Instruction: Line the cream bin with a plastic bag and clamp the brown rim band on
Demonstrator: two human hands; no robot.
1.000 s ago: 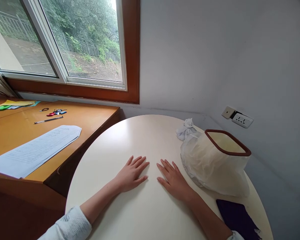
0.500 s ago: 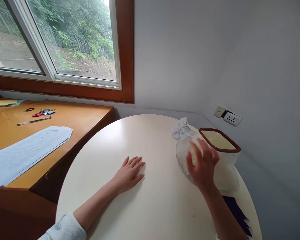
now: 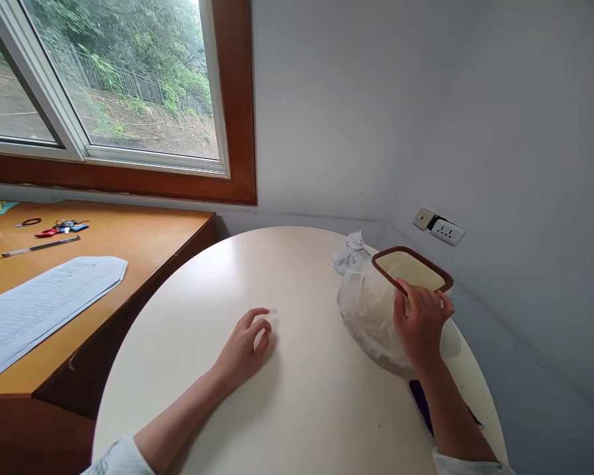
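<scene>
A cream container (image 3: pixel 410 269) with a brown rim sits at the right of the round table; its lower part is mostly hidden. My right hand (image 3: pixel 420 323) has its fingers over the near edge of that rim, gripping it. A thin whitish, see-through plastic bag (image 3: pixel 363 313) lies bunched against the container's left side. Behind it is a knotted white bundle (image 3: pixel 350 253). Over the left-middle of the table, my left hand (image 3: pixel 242 344) holds nothing, its fingers loosely bent and apart. Beneath my right forearm lies a dark purple cloth (image 3: pixel 422 404), partly covered.
The white round table (image 3: pixel 307 409) stands close to the wall, near a wall socket (image 3: pixel 447 231). To the left, a wooden desk (image 3: pixel 143 231) carries paper sheets (image 3: pixel 54 297), a pen (image 3: pixel 40 247) and keys (image 3: pixel 65 227). A window is above the desk.
My right hand has closed on the container's rim, and the container has shifted and tilted slightly. My left hand has gone from lying flat to having bent fingers. The view has turned slightly right.
</scene>
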